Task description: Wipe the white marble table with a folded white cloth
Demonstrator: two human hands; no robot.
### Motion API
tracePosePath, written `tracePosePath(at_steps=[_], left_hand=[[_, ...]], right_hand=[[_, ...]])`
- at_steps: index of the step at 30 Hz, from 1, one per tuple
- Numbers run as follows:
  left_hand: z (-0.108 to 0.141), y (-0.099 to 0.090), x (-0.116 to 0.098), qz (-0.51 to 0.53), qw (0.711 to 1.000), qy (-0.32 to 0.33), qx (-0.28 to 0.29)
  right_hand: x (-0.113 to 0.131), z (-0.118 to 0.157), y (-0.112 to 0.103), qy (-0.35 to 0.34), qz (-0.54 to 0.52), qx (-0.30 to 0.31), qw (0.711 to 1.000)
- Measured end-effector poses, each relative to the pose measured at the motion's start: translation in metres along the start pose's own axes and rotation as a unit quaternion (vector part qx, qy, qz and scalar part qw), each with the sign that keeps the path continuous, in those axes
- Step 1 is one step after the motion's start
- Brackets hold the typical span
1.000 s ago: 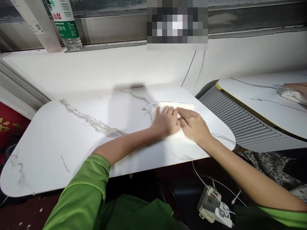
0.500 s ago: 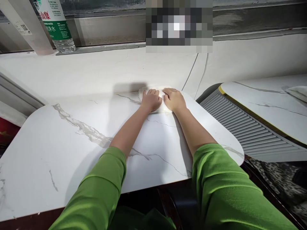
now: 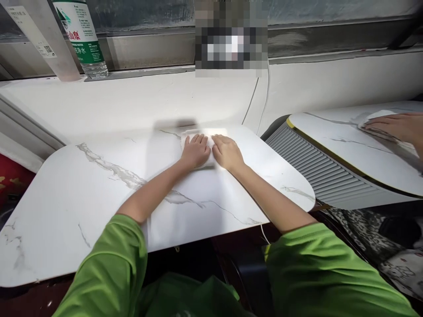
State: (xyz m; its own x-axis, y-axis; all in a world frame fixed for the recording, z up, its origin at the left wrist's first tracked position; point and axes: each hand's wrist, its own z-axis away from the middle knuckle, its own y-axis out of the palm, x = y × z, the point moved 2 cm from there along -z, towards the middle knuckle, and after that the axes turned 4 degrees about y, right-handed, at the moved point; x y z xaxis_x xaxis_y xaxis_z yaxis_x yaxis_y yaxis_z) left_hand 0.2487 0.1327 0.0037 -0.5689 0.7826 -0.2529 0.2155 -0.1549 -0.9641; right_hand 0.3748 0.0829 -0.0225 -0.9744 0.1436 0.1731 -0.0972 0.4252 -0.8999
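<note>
Lying beneath both hands, a pale cloth (image 3: pixel 210 161) is spread on the white table (image 3: pixel 82 211), right of the table's middle and close to its far edge. The left hand (image 3: pixel 196 152) and the right hand (image 3: pixel 227 152) rest on it side by side, just apart, fingers straight and unclenched, laid over the cloth rather than gripping it; a strip shows past the fingertips and a little between the palms.

Beyond the table's far edge stands the wall (image 3: pixel 139 101), leaving little room ahead. Bare tabletop runs wide to the table's left end, with a shorter stretch to its rounded right end. Both forearms reach out over the table's near edge, converging on the cloth; the left green sleeve (image 3: pixel 115 251) ends over the tabletop, the right sleeve (image 3: pixel 324 268) just short of it.
</note>
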Motion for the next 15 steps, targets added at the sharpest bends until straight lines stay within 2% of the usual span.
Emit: tracePosePath(at_steps=[5,10,12,15], left_hand=[[0.078,-0.009,-0.003,0.000,1.000,0.015,-0.019],[0.150,-0.012,-0.011,-0.035,0.999,0.012,-0.014],[0.163,-0.011,-0.012,-0.045,0.999,0.019,-0.012],[0.159,-0.010,-0.003,-0.051,0.998,0.017,-0.011]], right_hand=[[0.056,0.061,-0.019,-0.009,0.004,-0.010,1.000],[0.101,0.115,-0.038,-0.072,-0.003,-0.022,0.997],[0.108,0.122,-0.042,-0.087,-0.009,-0.016,0.996],[0.108,0.107,-0.038,-0.112,-0.022,0.016,0.993]])
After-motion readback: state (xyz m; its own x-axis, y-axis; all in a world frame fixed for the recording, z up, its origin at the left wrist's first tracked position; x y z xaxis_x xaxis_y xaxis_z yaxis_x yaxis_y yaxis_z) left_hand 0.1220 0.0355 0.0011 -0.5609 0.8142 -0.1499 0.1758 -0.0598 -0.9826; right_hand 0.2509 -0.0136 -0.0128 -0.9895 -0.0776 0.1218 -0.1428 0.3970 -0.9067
